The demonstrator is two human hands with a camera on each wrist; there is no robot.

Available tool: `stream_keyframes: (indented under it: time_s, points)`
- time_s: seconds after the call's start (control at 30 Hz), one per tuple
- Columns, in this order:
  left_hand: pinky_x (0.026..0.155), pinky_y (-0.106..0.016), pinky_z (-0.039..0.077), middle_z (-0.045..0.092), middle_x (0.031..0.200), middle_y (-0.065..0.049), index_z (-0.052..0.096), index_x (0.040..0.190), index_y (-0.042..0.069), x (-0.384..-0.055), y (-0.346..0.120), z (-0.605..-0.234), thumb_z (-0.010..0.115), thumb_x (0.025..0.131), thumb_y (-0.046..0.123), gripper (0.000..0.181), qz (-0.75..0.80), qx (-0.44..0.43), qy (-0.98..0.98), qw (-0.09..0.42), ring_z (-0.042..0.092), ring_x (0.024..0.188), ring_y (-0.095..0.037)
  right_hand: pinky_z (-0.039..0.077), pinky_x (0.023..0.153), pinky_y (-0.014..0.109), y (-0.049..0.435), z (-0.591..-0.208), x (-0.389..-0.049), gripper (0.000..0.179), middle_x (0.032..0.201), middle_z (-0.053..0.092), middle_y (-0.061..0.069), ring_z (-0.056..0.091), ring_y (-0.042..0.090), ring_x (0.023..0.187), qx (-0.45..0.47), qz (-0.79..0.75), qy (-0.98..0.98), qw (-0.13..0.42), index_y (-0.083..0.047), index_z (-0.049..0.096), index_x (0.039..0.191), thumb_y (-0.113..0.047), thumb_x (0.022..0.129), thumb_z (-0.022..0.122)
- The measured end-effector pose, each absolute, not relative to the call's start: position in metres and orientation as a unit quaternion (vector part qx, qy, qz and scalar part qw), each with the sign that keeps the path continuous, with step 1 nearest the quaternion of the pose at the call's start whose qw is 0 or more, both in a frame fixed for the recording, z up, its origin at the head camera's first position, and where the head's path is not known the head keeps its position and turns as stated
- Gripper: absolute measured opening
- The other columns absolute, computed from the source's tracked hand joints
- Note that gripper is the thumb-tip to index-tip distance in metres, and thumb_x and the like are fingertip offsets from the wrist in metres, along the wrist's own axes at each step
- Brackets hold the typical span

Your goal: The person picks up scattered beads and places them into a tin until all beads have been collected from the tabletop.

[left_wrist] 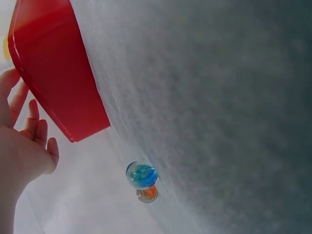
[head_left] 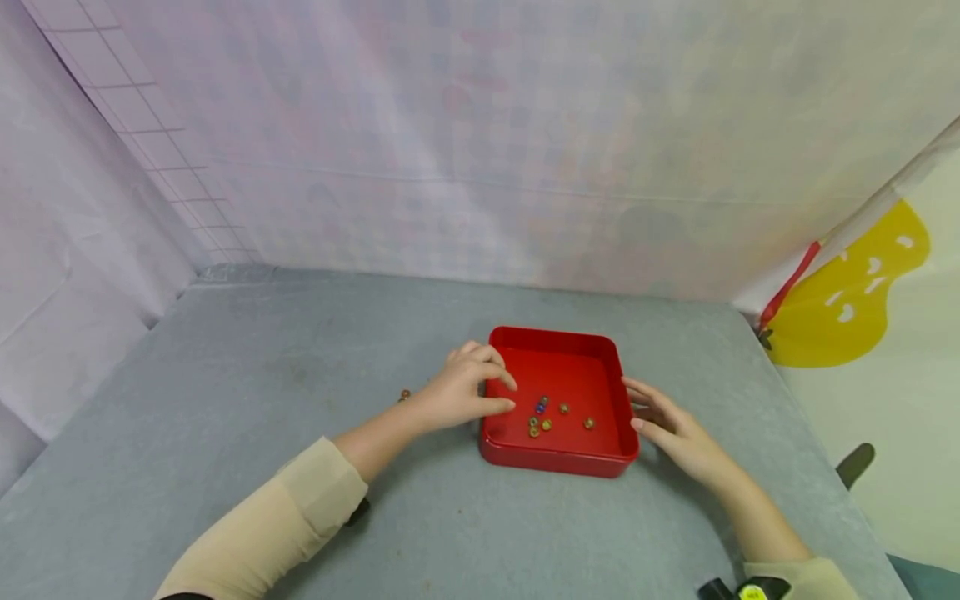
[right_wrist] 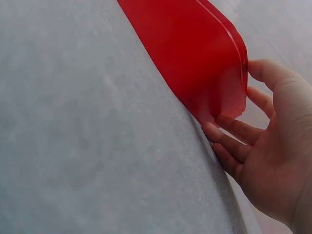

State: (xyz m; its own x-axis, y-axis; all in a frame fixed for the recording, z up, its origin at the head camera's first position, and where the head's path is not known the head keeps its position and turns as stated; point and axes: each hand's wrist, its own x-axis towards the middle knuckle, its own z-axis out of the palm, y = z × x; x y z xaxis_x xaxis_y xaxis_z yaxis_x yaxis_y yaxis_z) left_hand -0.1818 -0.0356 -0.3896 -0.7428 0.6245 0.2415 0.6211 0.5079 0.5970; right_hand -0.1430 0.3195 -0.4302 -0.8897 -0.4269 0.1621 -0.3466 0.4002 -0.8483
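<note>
A shallow red square tray (head_left: pixel 558 461) rests on the grey cloth and holds several small glass marbles (head_left: pixel 564 408). My left hand (head_left: pixel 465 387) hangs over the tray's left rim, thumb and fingers apart and loosely bent, with nothing seen between them. At the tray's right wall is my right hand (head_left: pixel 678 437), its relaxed fingertips touching the outside of the wall in the right wrist view. Outside the tray, left of my left hand, lie a blue marble (left_wrist: pixel 142 175) and an orange marble (left_wrist: pixel 147 194); my left forearm partly covers that spot in the head view.
The grey-covered table (head_left: pixel 300 358) stretches out around the tray. Behind it hangs a pale curtain (head_left: pixel 525 167), with another pale sheet at the left. A yellow shape (head_left: pixel 847 300) shows on the white surface at the right.
</note>
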Motion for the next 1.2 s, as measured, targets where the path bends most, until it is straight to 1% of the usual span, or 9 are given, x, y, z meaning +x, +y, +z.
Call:
stream_keyframes:
  time_s: [0.2, 0.37, 0.63, 0.93, 1.07, 1.2]
  points:
    - [0.091, -0.040, 0.030, 0.050, 0.101, 0.006, 0.074, 0.102, 0.012, -0.181, -0.038, -0.389, 0.075, 0.085, 0.024, 0.021, 0.349, 0.358, 0.866, -0.003, 0.040, 0.101, -0.013, 0.048, 0.083, 0.025, 0.320, -0.430, -0.142, 0.056, 0.137, 0.043, 0.027, 0.053, 0.002, 0.110, -0.227, -0.499, 0.835, 0.045, -0.005, 0.031, 0.149, -0.006, 0.097, 0.052]
    - [0.091, -0.040, 0.030, 0.051, 0.100, 0.006, 0.073, 0.102, 0.012, -0.180, -0.041, -0.389, 0.075, 0.085, 0.024, 0.022, 0.350, 0.354, 0.867, 0.002, 0.040, 0.101, -0.013, 0.048, 0.083, 0.025, 0.320, -0.430, -0.142, 0.056, 0.138, 0.043, 0.027, 0.053, 0.003, 0.111, -0.224, -0.498, 0.837, 0.047, -0.006, 0.031, 0.149, -0.006, 0.097, 0.052]
    - [0.090, -0.041, 0.029, 0.056, 0.099, -0.003, 0.073, 0.103, 0.011, -0.178, -0.046, -0.391, 0.074, 0.085, 0.023, 0.021, 0.352, 0.358, 0.865, 0.004, 0.040, 0.098, -0.013, 0.048, 0.082, 0.025, 0.318, -0.430, -0.142, 0.056, 0.138, 0.043, 0.027, 0.052, 0.002, 0.110, -0.223, -0.502, 0.835, 0.046, -0.005, 0.031, 0.148, -0.006, 0.097, 0.052]
    - [0.089, -0.042, 0.028, 0.055, 0.095, -0.004, 0.073, 0.102, 0.011, -0.176, -0.057, -0.391, 0.074, 0.085, 0.021, 0.020, 0.352, 0.362, 0.863, -0.010, 0.041, 0.095, -0.013, 0.047, 0.084, 0.023, 0.318, -0.428, -0.142, 0.055, 0.137, 0.044, 0.028, 0.052, 0.001, 0.111, -0.233, -0.501, 0.833, 0.041, -0.003, 0.031, 0.148, -0.004, 0.097, 0.051]
    - [0.088, -0.042, 0.028, 0.056, 0.093, -0.005, 0.073, 0.101, 0.011, -0.176, -0.061, -0.392, 0.074, 0.084, 0.020, 0.019, 0.354, 0.361, 0.862, -0.019, 0.041, 0.093, -0.013, 0.047, 0.083, 0.024, 0.318, -0.428, -0.141, 0.055, 0.137, 0.043, 0.027, 0.052, 0.002, 0.111, -0.229, -0.500, 0.834, 0.043, -0.004, 0.031, 0.148, -0.005, 0.097, 0.052]
    - [0.087, -0.042, 0.029, 0.056, 0.094, -0.005, 0.073, 0.101, 0.011, -0.175, -0.065, -0.392, 0.075, 0.085, 0.021, 0.019, 0.352, 0.359, 0.864, -0.020, 0.041, 0.093, -0.013, 0.048, 0.082, 0.025, 0.318, -0.429, -0.142, 0.056, 0.138, 0.043, 0.026, 0.053, 0.009, 0.112, -0.218, -0.497, 0.839, 0.047, -0.007, 0.031, 0.149, -0.008, 0.097, 0.053]
